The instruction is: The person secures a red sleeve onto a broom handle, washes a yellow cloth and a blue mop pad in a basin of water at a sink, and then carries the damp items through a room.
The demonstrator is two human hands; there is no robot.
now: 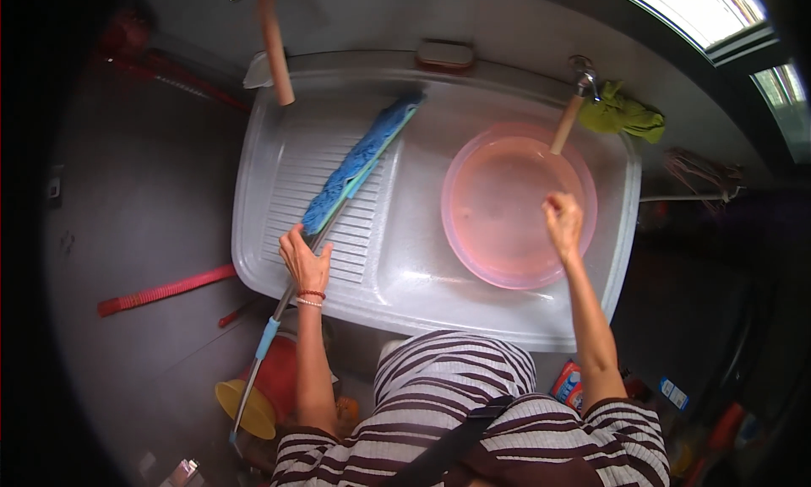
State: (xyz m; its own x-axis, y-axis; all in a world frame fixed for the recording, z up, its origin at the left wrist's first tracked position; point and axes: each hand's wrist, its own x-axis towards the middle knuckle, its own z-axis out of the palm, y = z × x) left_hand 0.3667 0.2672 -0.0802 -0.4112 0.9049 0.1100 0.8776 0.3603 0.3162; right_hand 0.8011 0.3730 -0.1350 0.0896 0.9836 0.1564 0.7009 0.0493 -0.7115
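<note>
A flat mop lies slanted across the ribbed washboard side of a grey sink (412,322). Its blue microfibre head (361,157) points up towards the back wall, and its metal pole (253,382) runs down past the sink's front left edge. My left hand (306,256) is at the lower end of the mop head, over the pole, with thumb and fingers apart; whether the fingertips touch the head is hard to tell. Over the right side of a pink translucent basin (453,233) holding liquid, my right hand (564,224) has curled fingers and nothing visible in them.
A tap with a pinkish hose (275,50) hangs at back left; another tap's hose (567,124) ends over the basin. A green cloth (621,113) and a soap dish (445,55) sit at the back. A red bucket (279,373) and yellow basin (247,408) stand below left.
</note>
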